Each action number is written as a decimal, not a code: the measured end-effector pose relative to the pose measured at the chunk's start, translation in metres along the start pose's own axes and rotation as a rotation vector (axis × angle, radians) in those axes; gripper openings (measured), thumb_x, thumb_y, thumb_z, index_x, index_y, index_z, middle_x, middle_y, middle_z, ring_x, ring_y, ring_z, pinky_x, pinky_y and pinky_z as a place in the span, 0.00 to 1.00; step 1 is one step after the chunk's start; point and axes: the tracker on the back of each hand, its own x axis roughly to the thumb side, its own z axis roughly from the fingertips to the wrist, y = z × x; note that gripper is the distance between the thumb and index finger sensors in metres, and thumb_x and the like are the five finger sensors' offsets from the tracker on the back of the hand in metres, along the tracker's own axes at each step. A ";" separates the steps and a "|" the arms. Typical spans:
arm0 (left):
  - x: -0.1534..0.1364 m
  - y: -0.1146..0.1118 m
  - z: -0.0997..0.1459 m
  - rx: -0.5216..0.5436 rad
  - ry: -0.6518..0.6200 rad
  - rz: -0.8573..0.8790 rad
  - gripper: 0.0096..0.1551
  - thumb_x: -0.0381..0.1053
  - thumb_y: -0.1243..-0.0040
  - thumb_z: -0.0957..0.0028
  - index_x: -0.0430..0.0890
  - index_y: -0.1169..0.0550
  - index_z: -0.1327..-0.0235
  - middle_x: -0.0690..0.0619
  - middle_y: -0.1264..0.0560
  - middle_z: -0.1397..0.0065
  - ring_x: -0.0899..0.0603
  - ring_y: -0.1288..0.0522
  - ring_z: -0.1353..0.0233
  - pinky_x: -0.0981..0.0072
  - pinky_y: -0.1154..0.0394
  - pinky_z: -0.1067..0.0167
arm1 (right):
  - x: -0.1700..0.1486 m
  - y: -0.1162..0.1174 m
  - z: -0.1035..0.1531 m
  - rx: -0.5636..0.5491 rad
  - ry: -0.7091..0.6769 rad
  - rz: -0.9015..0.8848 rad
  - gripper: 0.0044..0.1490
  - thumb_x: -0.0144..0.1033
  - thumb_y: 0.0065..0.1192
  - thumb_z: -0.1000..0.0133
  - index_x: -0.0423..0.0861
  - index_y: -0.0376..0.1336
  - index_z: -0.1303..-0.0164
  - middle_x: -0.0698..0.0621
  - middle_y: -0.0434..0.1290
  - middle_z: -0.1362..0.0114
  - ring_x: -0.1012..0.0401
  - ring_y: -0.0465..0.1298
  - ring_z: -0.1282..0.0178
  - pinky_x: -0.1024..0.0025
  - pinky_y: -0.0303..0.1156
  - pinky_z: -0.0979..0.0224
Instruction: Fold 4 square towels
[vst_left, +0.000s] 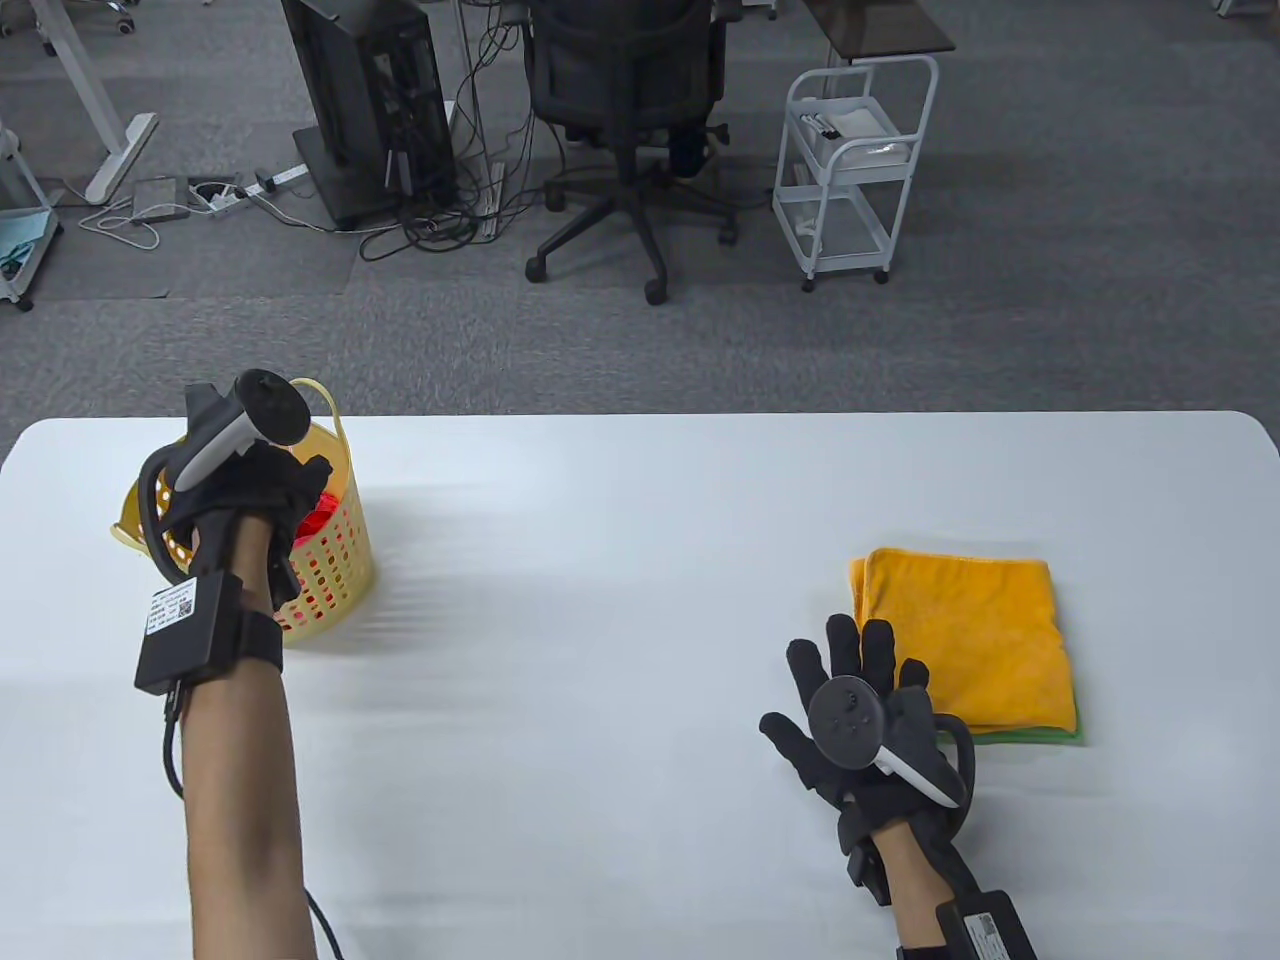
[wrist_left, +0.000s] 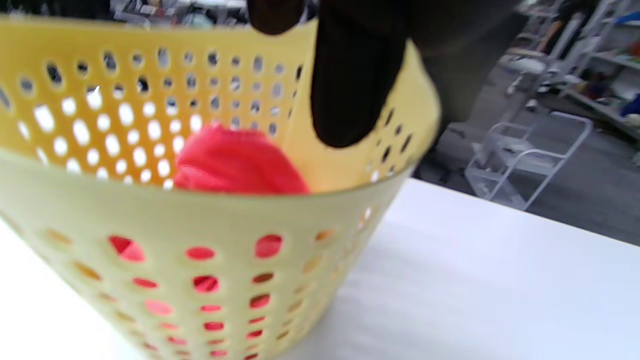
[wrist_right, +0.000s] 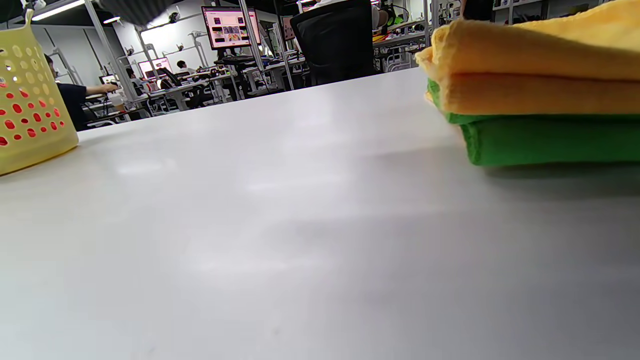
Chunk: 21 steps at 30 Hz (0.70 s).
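White desk (vst_left: 620, 560) carries a yellow perforated basket (vst_left: 335, 570) at left, containing a red towel (wrist_left: 235, 162). Left hand (vst_left: 250, 490) reaches into the basket; its finger state cannot be determined. Right hand (vst_left: 860, 715) rests flat, fingers (vst_left: 845, 645) extended, beside the folded orange towel (vst_left: 970, 640) stacked on a green towel (wrist_right: 550, 140).

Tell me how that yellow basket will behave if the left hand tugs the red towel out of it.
The yellow basket looks like thin perforated plastic holding only the red towel, so it is probably light and may slide or tip on the smooth white table. Its tall, narrow-based shape adds to that risk. The left hand is already over its rim.
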 end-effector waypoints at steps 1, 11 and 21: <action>-0.004 -0.002 -0.007 -0.017 0.019 0.008 0.30 0.61 0.55 0.34 0.48 0.14 0.39 0.34 0.48 0.09 0.20 0.62 0.16 0.23 0.66 0.27 | 0.000 0.000 0.000 -0.002 -0.002 0.000 0.53 0.64 0.50 0.35 0.45 0.40 0.10 0.37 0.28 0.09 0.38 0.25 0.16 0.29 0.30 0.25; -0.019 -0.009 -0.040 -0.197 0.139 0.034 0.31 0.63 0.57 0.33 0.51 0.16 0.34 0.32 0.54 0.09 0.20 0.67 0.18 0.24 0.69 0.28 | 0.000 -0.001 -0.001 -0.003 -0.002 0.008 0.53 0.64 0.50 0.34 0.45 0.40 0.10 0.36 0.28 0.09 0.37 0.25 0.16 0.28 0.30 0.25; -0.024 -0.020 -0.059 -0.267 0.191 0.017 0.34 0.62 0.57 0.34 0.46 0.23 0.24 0.41 0.52 0.08 0.21 0.66 0.17 0.25 0.68 0.27 | -0.003 -0.002 -0.001 -0.019 0.022 0.014 0.52 0.63 0.51 0.34 0.46 0.40 0.10 0.35 0.27 0.09 0.36 0.25 0.16 0.28 0.30 0.25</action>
